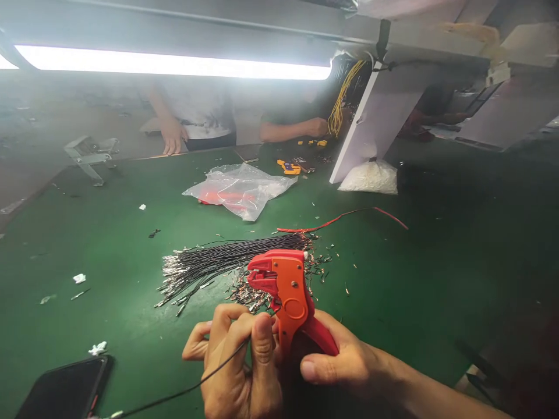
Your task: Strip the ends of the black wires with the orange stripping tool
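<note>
My right hand [345, 355] is wrapped round the handles of a red and orange wire stripper [292, 285], held upright with its jaws toward the left. Close against the tool, my left hand [240, 361] pinches a black wire [192, 387] between thumb and fingers. The wire trails down to the lower left, where a pale end piece shows. Its other end is close to the stripper and hard to make out. Behind the tool lies a bundle of black wires [227, 253] with silvery ends on the left. Wire scraps [248, 294] are heaped beside it.
A dark phone [65, 390] lies at lower left. Beyond the bundle are a red wire [349, 214], a clear plastic bag [244, 186] over something red, a yellow tool [289, 167] and a white bag [371, 177] by a slanted panel [375, 110]. Other people stand across the table.
</note>
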Available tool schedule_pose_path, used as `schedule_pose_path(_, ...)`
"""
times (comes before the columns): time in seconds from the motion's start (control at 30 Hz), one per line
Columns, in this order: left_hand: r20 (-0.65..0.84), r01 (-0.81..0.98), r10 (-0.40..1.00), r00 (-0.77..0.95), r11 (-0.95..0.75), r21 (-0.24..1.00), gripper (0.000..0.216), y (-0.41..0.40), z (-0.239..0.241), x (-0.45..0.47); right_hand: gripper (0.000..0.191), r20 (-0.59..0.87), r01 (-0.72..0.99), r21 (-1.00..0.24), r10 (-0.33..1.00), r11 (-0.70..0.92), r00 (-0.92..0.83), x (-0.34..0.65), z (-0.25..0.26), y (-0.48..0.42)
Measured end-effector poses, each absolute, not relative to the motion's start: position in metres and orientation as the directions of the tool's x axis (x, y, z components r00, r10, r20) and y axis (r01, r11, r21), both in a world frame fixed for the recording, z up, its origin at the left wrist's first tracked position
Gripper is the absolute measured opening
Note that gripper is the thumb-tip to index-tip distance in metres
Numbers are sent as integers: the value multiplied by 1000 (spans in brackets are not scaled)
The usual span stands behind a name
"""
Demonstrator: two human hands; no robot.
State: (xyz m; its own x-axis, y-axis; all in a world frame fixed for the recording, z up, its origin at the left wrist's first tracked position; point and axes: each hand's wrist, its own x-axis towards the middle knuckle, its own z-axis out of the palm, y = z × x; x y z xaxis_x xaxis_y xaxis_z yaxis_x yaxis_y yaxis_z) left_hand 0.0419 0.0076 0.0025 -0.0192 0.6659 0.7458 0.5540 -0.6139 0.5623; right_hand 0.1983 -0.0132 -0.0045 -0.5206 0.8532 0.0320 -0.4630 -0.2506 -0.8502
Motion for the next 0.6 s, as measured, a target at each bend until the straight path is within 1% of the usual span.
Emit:
schedule_pose_path(0.07,746,549,666,-21,-616,565,20,7,3,43,30,9,-450,-857,866,-252,-501,198,-7,-13)
schedule_pose_path(0.13,737,532,675,-45,-608,589,21,6,4,47,33,-3,-451,-855,871,-257,-490,198,-11,-13)
schedule_pose_path(0.23,724,509,685,-87,-594,623,20,3,7,52,34,1,-434,-867,870,-245,-492,198,-17,-12)
schedule_pose_path(0.4,745,529,665,-49,-616,584,18,1,7,53,33,-1,-414,-882,879,-226,-478,199,-18,-13)
schedule_pose_path(0.6,729,494,682,-58,-615,615,20,8,4,48,38,-33,-377,-892,869,-248,-494,199,-16,-14)
